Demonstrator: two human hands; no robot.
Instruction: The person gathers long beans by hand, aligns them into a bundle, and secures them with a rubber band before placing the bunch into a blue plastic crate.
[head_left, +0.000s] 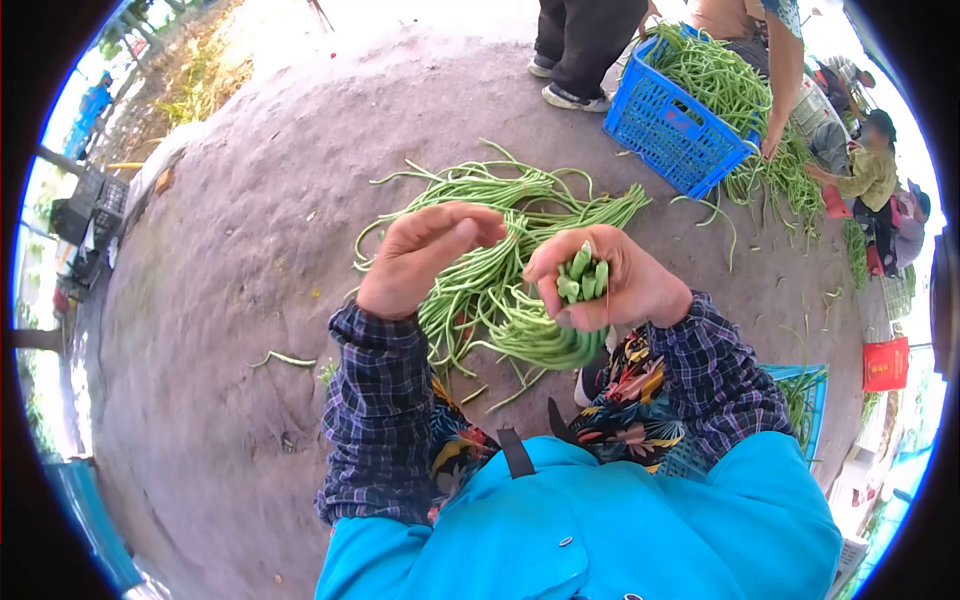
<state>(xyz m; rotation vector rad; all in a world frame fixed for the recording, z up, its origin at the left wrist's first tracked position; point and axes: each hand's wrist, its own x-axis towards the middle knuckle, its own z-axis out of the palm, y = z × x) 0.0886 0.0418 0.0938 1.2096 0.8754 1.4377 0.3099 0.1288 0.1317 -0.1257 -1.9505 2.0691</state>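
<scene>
My right hand (625, 280) is wrapped round a bundle of long green beans (582, 278). The cut ends point up out of the fist, and the rest of the bundle hangs down behind it. To its left, my left hand (430, 255) is raised with loosely curved fingers, and I see nothing in it. A gap separates the two hands. Below and beyond them, a loose pile of long beans (460, 285) lies spread on the ground, partly hidden by my hands.
A blue crate (665, 130) heaped with long beans stands tilted at the upper right, a person's hand at its side. More beans (790, 190) lie beside it, near several people. A light blue crate (818, 410) and a red bag (885, 365) are at the right.
</scene>
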